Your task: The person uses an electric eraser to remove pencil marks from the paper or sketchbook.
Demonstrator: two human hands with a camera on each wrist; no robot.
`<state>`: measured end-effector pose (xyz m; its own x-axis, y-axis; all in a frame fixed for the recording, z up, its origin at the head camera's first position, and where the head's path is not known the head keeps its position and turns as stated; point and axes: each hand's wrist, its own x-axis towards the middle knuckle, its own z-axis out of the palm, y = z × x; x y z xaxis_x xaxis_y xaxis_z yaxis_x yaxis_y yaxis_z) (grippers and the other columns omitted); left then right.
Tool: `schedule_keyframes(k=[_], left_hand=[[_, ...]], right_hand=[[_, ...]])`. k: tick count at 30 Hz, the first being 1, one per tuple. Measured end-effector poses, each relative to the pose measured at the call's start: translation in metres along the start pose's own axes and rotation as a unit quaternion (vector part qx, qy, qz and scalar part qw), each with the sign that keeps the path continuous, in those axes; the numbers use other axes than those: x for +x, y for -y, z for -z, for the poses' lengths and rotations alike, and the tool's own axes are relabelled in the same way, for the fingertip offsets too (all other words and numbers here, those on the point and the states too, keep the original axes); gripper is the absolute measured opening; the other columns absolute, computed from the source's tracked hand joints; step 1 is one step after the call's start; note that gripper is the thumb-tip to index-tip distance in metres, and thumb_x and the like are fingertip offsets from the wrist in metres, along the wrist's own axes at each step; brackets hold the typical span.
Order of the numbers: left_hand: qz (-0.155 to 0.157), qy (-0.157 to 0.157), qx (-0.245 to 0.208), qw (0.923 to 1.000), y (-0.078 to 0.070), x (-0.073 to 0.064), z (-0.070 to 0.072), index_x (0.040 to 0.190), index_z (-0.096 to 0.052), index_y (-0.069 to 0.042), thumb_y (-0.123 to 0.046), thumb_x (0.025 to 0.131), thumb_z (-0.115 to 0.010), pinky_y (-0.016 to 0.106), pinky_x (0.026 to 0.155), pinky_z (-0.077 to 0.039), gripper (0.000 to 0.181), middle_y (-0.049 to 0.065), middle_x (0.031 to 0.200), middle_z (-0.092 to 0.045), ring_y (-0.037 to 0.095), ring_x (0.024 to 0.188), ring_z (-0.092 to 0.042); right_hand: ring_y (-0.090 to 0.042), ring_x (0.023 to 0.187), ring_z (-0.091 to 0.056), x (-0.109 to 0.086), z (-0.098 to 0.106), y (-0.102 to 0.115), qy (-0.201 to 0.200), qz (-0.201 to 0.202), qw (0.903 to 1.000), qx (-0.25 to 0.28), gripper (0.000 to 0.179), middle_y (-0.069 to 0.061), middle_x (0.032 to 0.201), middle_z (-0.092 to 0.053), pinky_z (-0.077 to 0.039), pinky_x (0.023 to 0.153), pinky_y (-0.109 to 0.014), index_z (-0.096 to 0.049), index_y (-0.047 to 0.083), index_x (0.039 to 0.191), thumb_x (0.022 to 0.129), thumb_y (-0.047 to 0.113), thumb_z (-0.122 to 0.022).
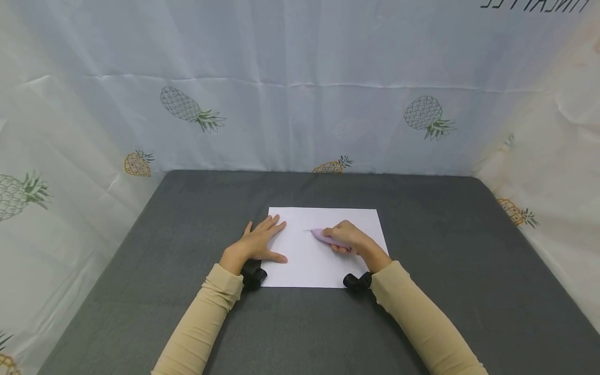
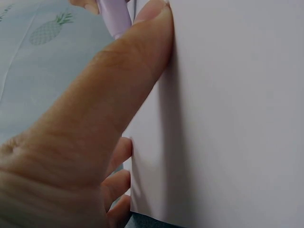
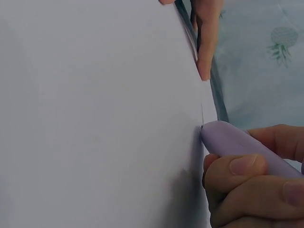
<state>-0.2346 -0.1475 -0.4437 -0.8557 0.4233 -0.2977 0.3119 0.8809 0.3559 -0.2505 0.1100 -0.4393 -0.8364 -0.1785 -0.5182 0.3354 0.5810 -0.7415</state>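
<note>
A white sheet of paper (image 1: 300, 268) lies on the dark table. My left hand (image 1: 258, 242) rests on its left edge, fingers spread and thumb out over the sheet. In the left wrist view that thumb (image 2: 128, 57) touches the paper. My right hand (image 1: 349, 237) grips a lilac, round-nosed tool (image 1: 323, 236), its tip against the paper right of the left hand. From the tip of the lilac tool (image 3: 232, 140), a short thin line (image 3: 202, 111) runs toward the left hand in the right wrist view. Whether this is a mark or a slit, I cannot tell.
Black wrist devices (image 1: 254, 277) sit under both wrists at the sheet's near edge. The dark grey table (image 1: 422, 219) extends around the paper. Pale curtains with pineapple prints (image 1: 281, 125) hang behind it and at both sides.
</note>
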Motion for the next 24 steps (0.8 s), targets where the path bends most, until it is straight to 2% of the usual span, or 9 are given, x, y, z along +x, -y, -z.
schedule_keyframes(k=[7, 14, 17, 21, 24], left_hand=[[0.001, -0.002, -0.002, 1.0, 0.0018, 0.0001, -0.0012, 0.155, -0.021, -0.018, -0.053, 0.079, -0.073, 0.068, 0.118, -0.003, 0.099, 0.008, 0.166, -0.008, 0.03, 0.155, -0.005], [0.003, 0.001, -0.003, 1.0, 0.0015, 0.0, -0.001, 0.155, -0.02, -0.019, -0.052, 0.079, -0.073, 0.067, 0.119, -0.002, 0.099, 0.007, 0.166, -0.007, 0.029, 0.155, -0.004], [0.003, 0.001, -0.004, 1.0, 0.0005, 0.0001, -0.0003, 0.155, -0.02, -0.019, -0.052, 0.079, -0.073, 0.067, 0.119, -0.002, 0.099, 0.007, 0.166, -0.006, 0.029, 0.155, -0.004], [0.005, 0.001, -0.004, 1.0, -0.0006, -0.0002, -0.0008, 0.155, -0.02, -0.019, -0.052, 0.079, -0.073, 0.067, 0.119, -0.002, 0.099, 0.007, 0.166, -0.007, 0.029, 0.155, -0.005], [0.004, 0.001, -0.003, 1.0, -0.0001, 0.0, -0.002, 0.155, -0.02, -0.019, -0.052, 0.079, -0.073, 0.067, 0.119, -0.002, 0.099, 0.007, 0.166, -0.007, 0.029, 0.155, -0.005]], right_hand=[[-0.006, 0.038, -0.035, -0.002, -0.002, 0.0016, -0.004, -0.005, 1.0, -0.006, 0.033, 0.005, 0.048, -0.049, -0.029, 0.039, -0.018, -0.063, 0.001, 0.093, 0.094, 0.033, -0.053], [-0.005, 0.038, -0.036, -0.0016, -0.0021, 0.0017, -0.011, 0.004, 0.9999, -0.012, 0.03, 0.004, 0.047, -0.049, -0.03, 0.039, -0.018, -0.057, 0.007, 0.077, 0.094, 0.031, -0.052], [-0.006, 0.038, -0.036, -0.0026, -0.0017, 0.0023, -0.005, 0.003, 0.9999, -0.013, 0.031, 0.004, 0.047, -0.05, -0.03, 0.039, -0.018, -0.058, 0.006, 0.077, 0.094, 0.032, -0.052], [-0.006, 0.038, -0.035, -0.0027, -0.002, 0.0024, -0.01, 0.001, 0.9999, -0.01, 0.03, 0.004, 0.048, -0.05, -0.03, 0.039, -0.018, -0.06, 0.005, 0.085, 0.093, 0.032, -0.053], [-0.006, 0.038, -0.035, -0.0021, -0.0026, 0.0018, -0.013, -0.001, 0.9999, -0.012, 0.029, 0.004, 0.047, -0.05, -0.029, 0.039, -0.019, -0.058, 0.005, 0.082, 0.093, 0.032, -0.053]])
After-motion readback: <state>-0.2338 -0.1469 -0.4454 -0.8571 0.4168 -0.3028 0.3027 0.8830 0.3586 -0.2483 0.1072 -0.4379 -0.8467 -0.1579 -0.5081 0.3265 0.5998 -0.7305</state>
